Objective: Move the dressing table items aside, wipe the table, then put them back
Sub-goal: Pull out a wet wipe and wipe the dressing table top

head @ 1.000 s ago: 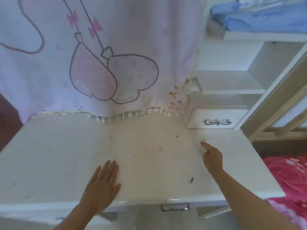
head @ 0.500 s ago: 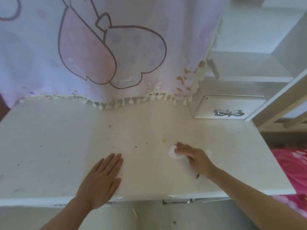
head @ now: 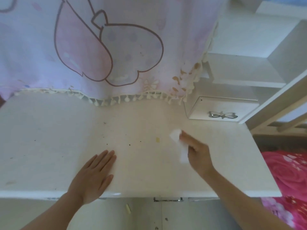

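The white dressing table [head: 49, 138] fills the middle of the head view, its top marked with dark specks and a small yellow spot [head: 157, 139]. My right hand [head: 197, 151] holds a white wipe [head: 178, 143] and presses it on the tabletop right of centre. My left hand [head: 94, 176] lies flat, fingers straight, near the front edge. No dressing table items stand on the top.
A pink printed cloth with a tasselled hem [head: 99, 47] hangs over the back of the table. A small white drawer with a bow handle [head: 222, 112] and shelves [head: 240, 80] stand at the right. A pink floral bedspread [head: 289, 180] lies beside the table.
My right hand went from pointing with one finger to holding the white wipe, swept left and is now back toward the right. The left hand stayed flat. The camera tilted down.
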